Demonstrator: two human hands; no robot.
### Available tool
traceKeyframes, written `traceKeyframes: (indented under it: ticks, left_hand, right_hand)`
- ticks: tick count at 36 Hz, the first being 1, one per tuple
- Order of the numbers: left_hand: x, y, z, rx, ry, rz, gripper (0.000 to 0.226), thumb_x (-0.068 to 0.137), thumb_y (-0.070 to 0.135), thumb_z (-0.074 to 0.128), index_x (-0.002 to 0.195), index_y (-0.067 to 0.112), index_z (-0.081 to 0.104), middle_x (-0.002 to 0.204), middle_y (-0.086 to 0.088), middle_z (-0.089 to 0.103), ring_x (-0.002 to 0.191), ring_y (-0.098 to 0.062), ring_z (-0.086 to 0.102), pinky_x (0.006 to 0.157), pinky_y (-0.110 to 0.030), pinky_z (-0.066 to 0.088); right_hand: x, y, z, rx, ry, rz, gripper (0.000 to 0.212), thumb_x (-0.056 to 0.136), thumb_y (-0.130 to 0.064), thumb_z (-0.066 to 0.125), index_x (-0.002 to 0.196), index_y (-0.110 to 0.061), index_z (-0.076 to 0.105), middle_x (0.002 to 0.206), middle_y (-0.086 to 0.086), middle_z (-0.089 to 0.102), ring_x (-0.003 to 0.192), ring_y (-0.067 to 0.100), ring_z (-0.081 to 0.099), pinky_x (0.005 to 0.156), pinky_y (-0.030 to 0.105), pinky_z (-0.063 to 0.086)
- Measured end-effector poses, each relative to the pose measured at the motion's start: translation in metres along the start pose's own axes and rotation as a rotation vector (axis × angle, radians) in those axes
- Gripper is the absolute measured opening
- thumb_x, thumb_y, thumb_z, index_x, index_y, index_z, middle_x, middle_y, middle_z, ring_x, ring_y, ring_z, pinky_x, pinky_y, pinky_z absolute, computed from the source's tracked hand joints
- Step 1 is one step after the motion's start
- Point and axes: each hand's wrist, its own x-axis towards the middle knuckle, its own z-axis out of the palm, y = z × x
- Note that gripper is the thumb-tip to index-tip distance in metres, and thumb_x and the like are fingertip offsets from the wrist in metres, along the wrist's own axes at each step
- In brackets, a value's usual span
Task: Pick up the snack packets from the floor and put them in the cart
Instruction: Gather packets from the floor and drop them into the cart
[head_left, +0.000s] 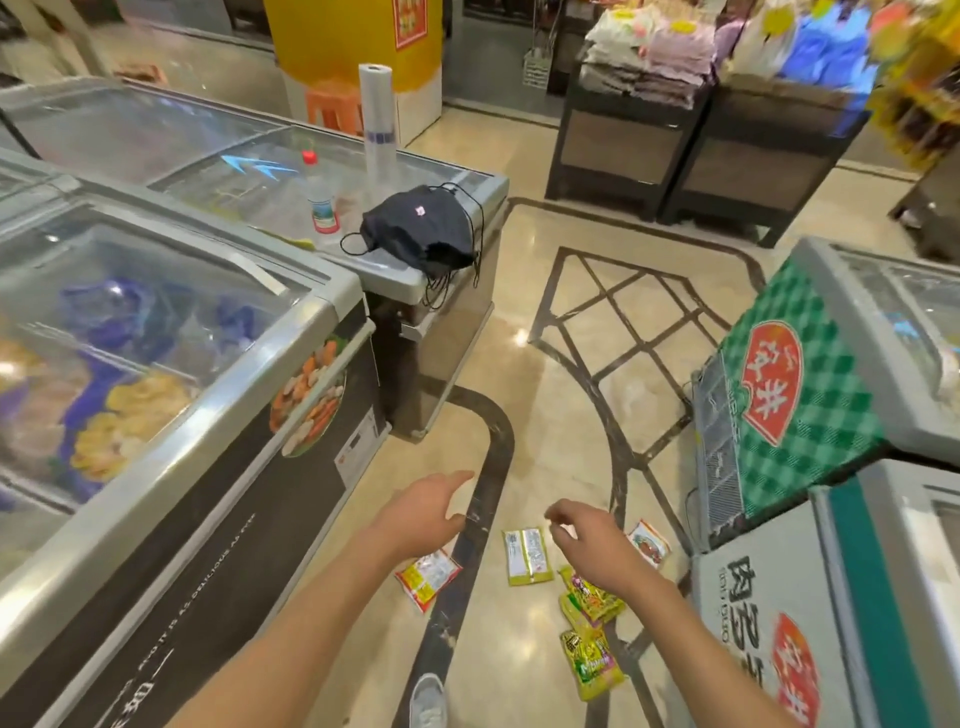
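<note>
On the floor (566, 415), right of the freezer (291, 415), lie the snack packets: a red-yellow packet (428, 574) nearest the freezer, a white-green packet (527, 556) further right, a red-white packet (649, 541) farthest from it, and yellow-green packets (592, 657) between those two, closer to the person. Both hands hover above them, grasping nothing: the left hand (431, 512) with fingers straight, the right hand (597, 540) with fingers loosely curled. Under its glass lid the freezer holds yellow and purple food bags (135, 410).

Open floor (566, 426) runs toward 12 o'clock. A freezer (171, 467) walls off 9 o'clock; a second freezer (831, 597) crowds 3 o'clock. Packets (527, 556) lie at 6 o'clock, with bare floor between them.
</note>
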Motion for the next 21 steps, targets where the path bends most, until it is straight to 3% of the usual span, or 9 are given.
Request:
traceKeyframes:
  ticks: [21]
  left_hand:
    - [0.098,-0.047,0.035,-0.02,-0.151,-0.087,0.07,0.084,0.041,0.052,0.149,0.034,0.029,0.146,-0.001,0.044,0.131,-0.026,0.047,0.106,-0.047,0.042]
  right_hand:
    - [0.082,0.051,0.042,0.081,-0.046,0.157,0.022,0.091,-0.016,0.046,0.106,-0.024,0.061,0.101,-0.004,0.065,0.093,0.013,0.059,0.081,0.03,0.047]
